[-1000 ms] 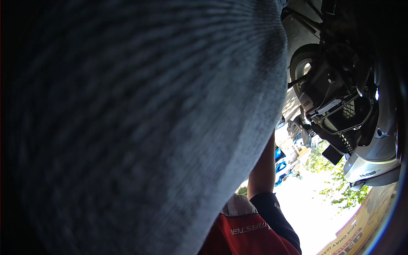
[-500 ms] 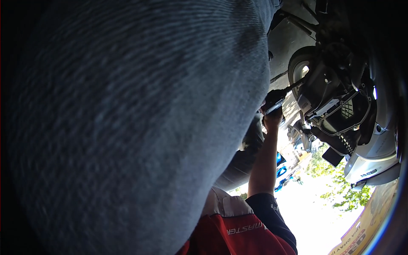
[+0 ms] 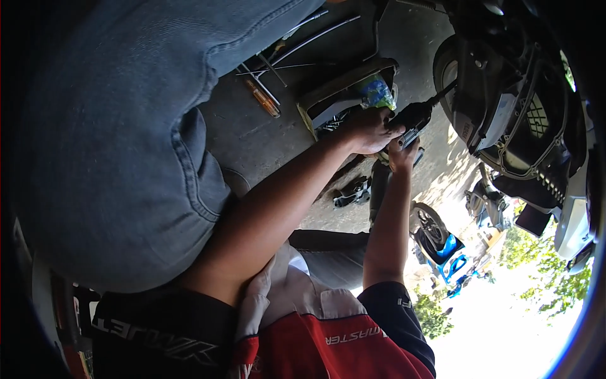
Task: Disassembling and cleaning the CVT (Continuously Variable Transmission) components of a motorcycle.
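One grey-blue denim leg (image 3: pixel 126 158): swung aside, leaving the handwork unobstructed
Left hand (image 3: pixel 369 131), right hand (image 3: pixel 404 155): both wrapped around the long-nosed black power tool (image 3: pixel 415 117)
Tool: just left of the dark silver-edged motorbike (image 3: pixel 480 98), contact unclear
Dark open tray (image 3: pixel 344 81): farther left of the motorbike

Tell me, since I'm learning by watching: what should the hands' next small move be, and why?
I'd probably check how the slim shaft meets the scooter's dark casing before running the tool. The left hand and right hand are both at the black power tool; its shaft points toward that casing, but this view doesn't settle whether they touch.
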`<state>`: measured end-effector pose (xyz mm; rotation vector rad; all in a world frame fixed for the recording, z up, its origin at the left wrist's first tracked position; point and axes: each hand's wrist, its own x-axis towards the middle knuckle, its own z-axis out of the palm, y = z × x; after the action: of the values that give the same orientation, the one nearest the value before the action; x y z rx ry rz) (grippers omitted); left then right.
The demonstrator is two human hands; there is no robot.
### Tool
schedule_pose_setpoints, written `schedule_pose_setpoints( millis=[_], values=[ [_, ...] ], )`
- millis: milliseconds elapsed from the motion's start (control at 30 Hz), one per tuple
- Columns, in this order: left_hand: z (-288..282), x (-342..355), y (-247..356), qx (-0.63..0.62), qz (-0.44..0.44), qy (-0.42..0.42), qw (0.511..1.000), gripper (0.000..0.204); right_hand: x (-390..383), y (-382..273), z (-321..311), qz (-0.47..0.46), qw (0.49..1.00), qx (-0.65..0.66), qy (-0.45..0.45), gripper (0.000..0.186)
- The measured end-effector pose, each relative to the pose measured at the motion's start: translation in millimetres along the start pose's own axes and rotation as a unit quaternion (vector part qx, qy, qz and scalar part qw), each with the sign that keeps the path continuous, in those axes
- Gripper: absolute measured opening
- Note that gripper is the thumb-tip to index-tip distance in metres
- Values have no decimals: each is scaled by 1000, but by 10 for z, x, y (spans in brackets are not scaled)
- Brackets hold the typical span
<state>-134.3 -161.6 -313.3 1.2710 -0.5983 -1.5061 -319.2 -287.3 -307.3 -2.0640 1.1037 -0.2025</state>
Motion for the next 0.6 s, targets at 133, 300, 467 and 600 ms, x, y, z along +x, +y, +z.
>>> schedule_pose_setpoints(
  millis=[133,300,467,600],
  values=[
    [-59,19,385,48,1,16,999,58,34,-11,220,-23,986,152,68,72],
    [283,265,471,187,38,57,980,87,77,110,168,34,991,107,79,53],
    [416,458,525,262,-29,116,958,100,91,-281,114,81,995,34,42,38],
    [441,567,436,233,-9,103,967,92,85,-378,18,88,993,56,47,36]
  ],
)
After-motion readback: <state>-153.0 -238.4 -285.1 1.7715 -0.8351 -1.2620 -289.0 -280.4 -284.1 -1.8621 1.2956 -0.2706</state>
